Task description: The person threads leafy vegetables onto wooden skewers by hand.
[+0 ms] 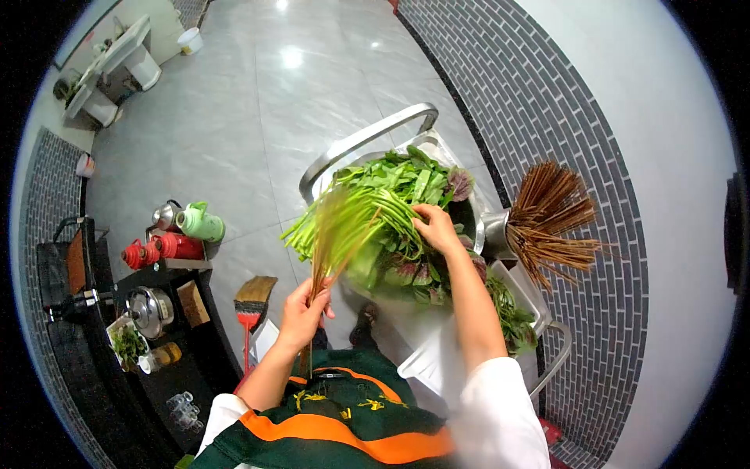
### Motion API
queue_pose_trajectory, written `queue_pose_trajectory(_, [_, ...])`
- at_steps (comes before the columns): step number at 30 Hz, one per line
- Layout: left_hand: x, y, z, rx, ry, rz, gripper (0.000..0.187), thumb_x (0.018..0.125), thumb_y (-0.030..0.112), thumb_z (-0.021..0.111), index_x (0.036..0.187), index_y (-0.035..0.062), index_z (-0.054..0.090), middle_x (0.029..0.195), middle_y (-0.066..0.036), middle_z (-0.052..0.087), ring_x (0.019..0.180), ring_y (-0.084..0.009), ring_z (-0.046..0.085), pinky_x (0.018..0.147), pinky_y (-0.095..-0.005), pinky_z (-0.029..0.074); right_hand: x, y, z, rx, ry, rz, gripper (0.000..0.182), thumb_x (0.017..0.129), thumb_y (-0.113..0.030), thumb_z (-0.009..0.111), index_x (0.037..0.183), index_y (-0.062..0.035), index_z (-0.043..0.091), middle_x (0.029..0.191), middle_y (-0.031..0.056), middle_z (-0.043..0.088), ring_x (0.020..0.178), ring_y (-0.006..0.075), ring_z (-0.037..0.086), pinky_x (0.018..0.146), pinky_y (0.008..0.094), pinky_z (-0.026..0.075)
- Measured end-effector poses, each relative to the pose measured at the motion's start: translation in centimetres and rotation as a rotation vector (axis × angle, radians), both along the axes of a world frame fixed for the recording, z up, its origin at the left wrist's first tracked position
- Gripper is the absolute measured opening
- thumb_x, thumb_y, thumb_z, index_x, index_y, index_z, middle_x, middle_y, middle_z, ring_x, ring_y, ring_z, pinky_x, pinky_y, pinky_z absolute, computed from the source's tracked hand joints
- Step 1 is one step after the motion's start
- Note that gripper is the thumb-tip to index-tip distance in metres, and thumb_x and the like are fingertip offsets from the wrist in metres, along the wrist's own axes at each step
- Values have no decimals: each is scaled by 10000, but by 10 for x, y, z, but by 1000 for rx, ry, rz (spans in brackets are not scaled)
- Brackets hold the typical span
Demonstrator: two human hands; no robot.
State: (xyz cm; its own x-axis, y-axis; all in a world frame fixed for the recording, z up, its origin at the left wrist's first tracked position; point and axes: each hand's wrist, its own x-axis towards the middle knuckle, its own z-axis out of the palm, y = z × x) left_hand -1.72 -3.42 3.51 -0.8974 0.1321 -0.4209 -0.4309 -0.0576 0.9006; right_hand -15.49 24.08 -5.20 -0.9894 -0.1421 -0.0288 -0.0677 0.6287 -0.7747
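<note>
Thin brown stalks or straws (319,262) rise from my left hand (303,313), whose fingers are wrapped round them; their upper part is blurred in front of the greens. My right hand (437,229) rests at the right end of a bundle of long green stems (379,205), its fingers curled round them. Leafy greens (418,168) lie behind the stems, and purple-green leaves (410,272) lie below them. All this sits on a metal cart (430,144).
A metal container (497,234) of brown sticks (553,223) stands at the right. White trays (430,361) lie nearer me. Red thermoses (178,246), a green thermos (201,223) and a steel pot (150,311) are at the left. A red-handled broom (248,316) is beside the black counter (211,344).
</note>
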Motion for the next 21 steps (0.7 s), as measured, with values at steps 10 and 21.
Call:
queue_pose_trajectory(10, [-12, 10, -13, -21, -22, -12, 223, 822, 100, 452, 1027, 13, 470, 669, -8, 497, 527, -61, 509, 372, -166, 339, 11, 24, 23, -164, -45, 29, 224, 720, -154, 592, 919, -51, 596, 865, 72, 586, 821, 187, 552, 732, 269, 411])
queue_pose_trajectory(21, [-4, 11, -21, -10, 10, 50, 218, 819, 105, 457, 1018, 16, 474, 668, -12, 502, 503, -63, 499, 367, -169, 327, 6, -27, 11, 61, 239, -50, 159, 691, -165, 612, 821, -75, 591, 834, 61, 506, 782, 242, 509, 688, 337, 409])
